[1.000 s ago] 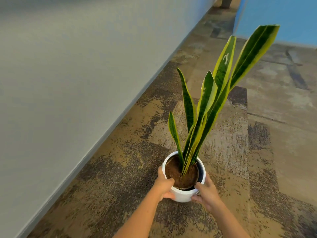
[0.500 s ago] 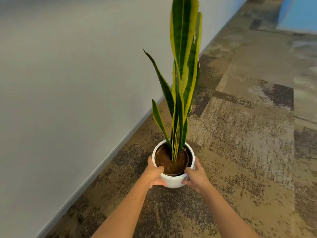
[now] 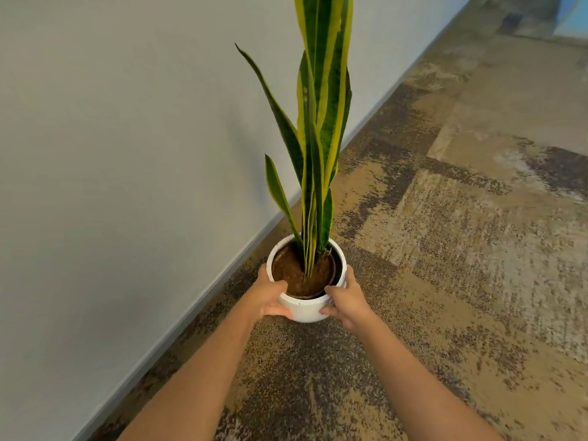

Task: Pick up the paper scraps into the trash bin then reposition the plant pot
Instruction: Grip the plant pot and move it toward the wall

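**Potted plant held by its rim beside the wall**

The plant pot (image 3: 306, 308) is seen low in the middle of the view, close beside the foot of the wall (image 3: 111, 154), which lies from about 9 to 12 o'clock of it. Whether its base is resting on the carpet (image 3: 461, 265) or held just clear cannot be told. No paper scraps and no trash bin are in view, so the repositioning step is judged to be the one in hand.

The pot is clasped on both sides. The left hand (image 3: 269, 297) is curled around the wall at about 8 o'clock, thumb hooked over the rim onto the soil (image 3: 286, 268); the right hand (image 3: 345, 299) is closed on it at about 4 o'clock, thumb likewise at the rim.

The pot is a short white cylinder, smooth and faintly speckled, probably ceramic or cement: rigid, likely heavy with its fill, and liable to chip if dropped. A darker inner liner is seen inside the rim. The leaves (image 3: 321, 122) are tall, stiff, sword-shaped, dark green edged in yellow; top-heaviness is to be expected, so a low two-sided grip is judged best, never the foliage. The carpet is rough and mottled brown, the wall matt and pale.
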`<action>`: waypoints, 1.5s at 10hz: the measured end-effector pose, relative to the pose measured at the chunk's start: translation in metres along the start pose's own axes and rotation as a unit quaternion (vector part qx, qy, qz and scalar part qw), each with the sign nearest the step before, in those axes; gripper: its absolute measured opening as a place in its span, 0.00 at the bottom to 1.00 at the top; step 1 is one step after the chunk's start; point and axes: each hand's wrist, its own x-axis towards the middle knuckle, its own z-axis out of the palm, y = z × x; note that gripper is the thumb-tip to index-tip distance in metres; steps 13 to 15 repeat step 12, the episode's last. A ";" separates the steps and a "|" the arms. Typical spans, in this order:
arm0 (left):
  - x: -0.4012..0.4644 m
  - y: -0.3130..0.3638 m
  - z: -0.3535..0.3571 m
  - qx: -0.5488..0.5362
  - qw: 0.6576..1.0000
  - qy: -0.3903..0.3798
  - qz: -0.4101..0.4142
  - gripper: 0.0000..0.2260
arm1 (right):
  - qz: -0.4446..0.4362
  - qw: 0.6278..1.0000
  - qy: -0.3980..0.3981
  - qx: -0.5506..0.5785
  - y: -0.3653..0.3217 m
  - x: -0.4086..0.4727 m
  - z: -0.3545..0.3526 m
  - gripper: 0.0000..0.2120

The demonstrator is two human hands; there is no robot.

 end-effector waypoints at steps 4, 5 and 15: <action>0.022 0.023 -0.039 0.003 1.000 0.000 0.003 0.26 | -0.012 1.000 -0.006 0.027 -0.010 0.027 0.042 0.30; 0.028 0.028 -0.045 0.002 1.000 0.002 0.020 0.24 | -0.021 0.999 -0.001 0.028 -0.013 0.032 0.048 0.31; 0.001 0.014 -0.024 0.049 0.990 0.121 0.063 0.21 | 0.044 0.997 -0.011 0.068 0.013 -0.007 -0.014 0.37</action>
